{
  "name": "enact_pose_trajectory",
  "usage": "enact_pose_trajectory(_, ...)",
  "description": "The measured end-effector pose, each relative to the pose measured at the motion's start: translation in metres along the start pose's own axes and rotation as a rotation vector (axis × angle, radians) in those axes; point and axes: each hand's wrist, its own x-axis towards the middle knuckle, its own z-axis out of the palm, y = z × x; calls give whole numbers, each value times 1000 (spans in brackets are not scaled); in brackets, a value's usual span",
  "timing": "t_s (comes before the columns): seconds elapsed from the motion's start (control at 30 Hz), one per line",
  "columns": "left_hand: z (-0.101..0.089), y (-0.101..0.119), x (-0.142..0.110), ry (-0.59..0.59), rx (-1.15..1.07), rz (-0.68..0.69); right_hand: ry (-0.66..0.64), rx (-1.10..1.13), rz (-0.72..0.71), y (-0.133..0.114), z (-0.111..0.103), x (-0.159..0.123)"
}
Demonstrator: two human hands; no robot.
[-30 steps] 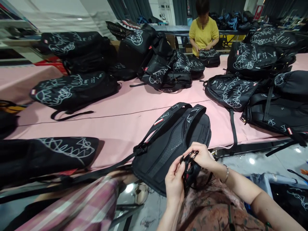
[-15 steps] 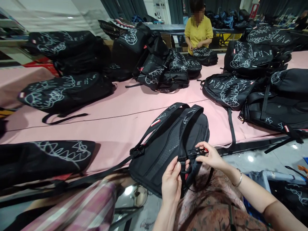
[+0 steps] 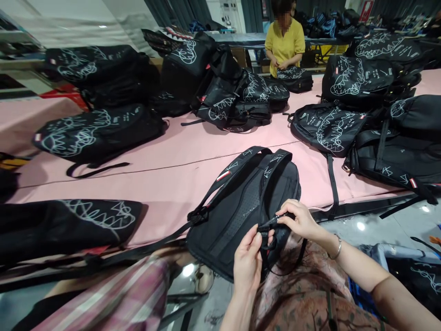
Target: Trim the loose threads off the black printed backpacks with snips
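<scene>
A black backpack (image 3: 237,211) lies back-side up at the near edge of the pink table (image 3: 179,156), its white-printed shoulder straps (image 3: 241,168) running away from me. My left hand (image 3: 248,263) pinches the lower strap webbing just below the buckle. My right hand (image 3: 299,219) is closed on the strap buckle (image 3: 272,224) at the bag's lower right corner. Both hands meet over that strap end, above my patterned lap.
Many black backpacks with white scribble prints lie around the table: at the left (image 3: 96,133), centre back (image 3: 237,99), right (image 3: 330,128) and near left (image 3: 65,225). A person in a yellow shirt (image 3: 284,43) handles a bag at the far side. A plaid sleeve (image 3: 117,294) shows lower left.
My hands have shifted a little along the strap end; the right hand has drawn the buckle slightly upward and closer to the bag. The view has moved a little.
</scene>
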Motion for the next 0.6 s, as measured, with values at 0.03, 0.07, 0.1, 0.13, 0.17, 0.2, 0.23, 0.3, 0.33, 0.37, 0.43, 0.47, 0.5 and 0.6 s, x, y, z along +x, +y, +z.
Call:
enact_pose_trajectory(0.03,0,0,0,1,0,-2,14,15,21,1,1,-1)
enact_pose_trajectory(0.07,0,0,0,3,0,-3,29,37,50,2,2,-3)
enact_pose_trajectory(0.1,0,0,1,4,2,-5,47,59,81,3,4,-4)
enact_pose_trajectory(0.13,1,1,1,3,7,-7,59,73,104,4,5,-6)
enact_pose_trajectory(0.17,1,1,1,2,16,-8,63,76,112,4,6,-7)
enact_pose_trajectory(0.2,1,2,1,3,28,-10,59,67,102,3,7,-8)
enact_pose_trajectory(0.23,1,2,1,3,44,-12,51,56,82,2,8,-8)
enact_pose_trajectory(0.3,-3,0,0,18,104,2,46,65,67,-1,8,-6)
enact_pose_trajectory(0.33,-7,-1,1,36,154,21,57,98,91,-2,9,-5)
enact_pose_trajectory(0.37,-12,-4,1,61,216,39,71,144,132,-4,10,-4)
enact_pose_trajectory(0.43,-26,-13,2,111,340,49,81,216,245,-6,15,-2)
enact_pose_trajectory(0.47,-33,-18,2,124,384,34,69,231,295,-6,20,-2)
enact_pose_trajectory(0.5,-41,-24,2,121,411,14,40,232,337,-5,26,-3)
enact_pose_trajectory(0.6,-61,-37,1,84,462,3,-93,152,400,-2,48,-10)
